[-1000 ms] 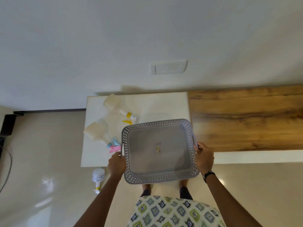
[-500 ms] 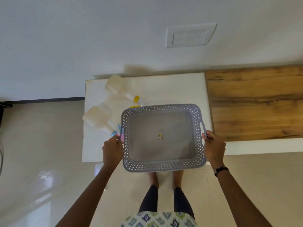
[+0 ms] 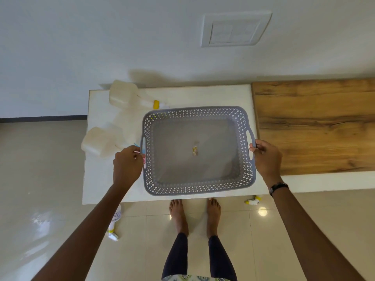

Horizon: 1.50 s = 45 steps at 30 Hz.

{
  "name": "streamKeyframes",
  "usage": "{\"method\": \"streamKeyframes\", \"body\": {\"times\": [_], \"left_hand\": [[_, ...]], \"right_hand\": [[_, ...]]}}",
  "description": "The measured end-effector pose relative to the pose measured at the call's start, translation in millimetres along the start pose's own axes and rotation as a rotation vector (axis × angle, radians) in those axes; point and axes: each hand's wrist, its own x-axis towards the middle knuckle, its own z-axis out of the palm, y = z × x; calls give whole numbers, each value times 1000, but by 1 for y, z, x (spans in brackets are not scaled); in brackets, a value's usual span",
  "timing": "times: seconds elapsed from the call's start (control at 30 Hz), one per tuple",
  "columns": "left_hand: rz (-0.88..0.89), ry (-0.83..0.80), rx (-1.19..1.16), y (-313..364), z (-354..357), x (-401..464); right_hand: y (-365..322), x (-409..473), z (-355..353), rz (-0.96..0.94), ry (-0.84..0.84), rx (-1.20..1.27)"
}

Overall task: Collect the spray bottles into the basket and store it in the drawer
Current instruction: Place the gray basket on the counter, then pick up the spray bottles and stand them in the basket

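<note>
We stand facing a pale wall (image 3: pixel 81 47) with a switch plate (image 3: pixel 235 29), and below it run the white table (image 3: pixel 203 96) and the wooden top (image 3: pixel 316 126) beside it on our right. The grey basket (image 3: pixel 197 187) now lies over the white table, nearly square to its edges, where a second ago it hung nearer our body, past the table's front edge; we cannot tell whether it rests fully on the surface yet. It is empty but for a small scrap (image 3: pixel 195 150) on its floor. Our left hand (image 3: pixel 127 165) grips the left handle with curled fingers, and our right hand (image 3: pixel 266 157) pinches the right handle, fingers hooked through the slot. Two pale spray bottles lie on the table just left of the basket: the yellow-collared bottle (image 3: pixel 123 95) toward the wall and the blue-nozzled bottle (image 3: pixel 99 141) nearer our left hand, its tip hidden behind our knuckles. A third bottle (image 3: pixel 114 222) lies on the floor by our left forearm, and a small white piece with yellow (image 3: pixel 252 201) lies on the floor under the table's right corner. We judge that the basket has been brought within reach of the bottles, so collecting can begin once we let go; no drawer is in view.
</note>
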Motion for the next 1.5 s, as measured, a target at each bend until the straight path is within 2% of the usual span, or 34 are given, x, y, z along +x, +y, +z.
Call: {"method": "streamKeyframes", "body": {"times": [0.3, 0.5, 0.57, 0.67, 0.73, 0.9, 1.07, 1.27, 1.4, 1.5], "left_hand": [[7, 13, 2, 7, 1, 24], [-33, -51, -63, -3, 2, 26], [-38, -63, -76, -4, 0, 27], [14, 25, -56, 0, -8, 32], [109, 86, -41, 4, -15, 44], [391, 122, 221, 20, -35, 102], [610, 110, 525, 30, -37, 165], [663, -4, 709, 35, -1, 204], [667, 24, 782, 31, 16, 206], [662, 59, 743, 28, 19, 208]], "right_hand": [[-10, 28, 7, -6, -28, -20], [-15, 27, 6, -21, -73, -73], [-25, 23, 7, -21, -38, -106], [-58, 18, 17, -141, 7, -75], [-89, 20, 34, -230, -61, -41], [-171, 33, 97, -342, -314, -51], [-225, 65, 156, -346, -450, -263], [-236, 88, 195, -161, -547, -416], [-229, 93, 208, -143, -553, -325], [-222, 95, 212, -185, -523, -223]]}}
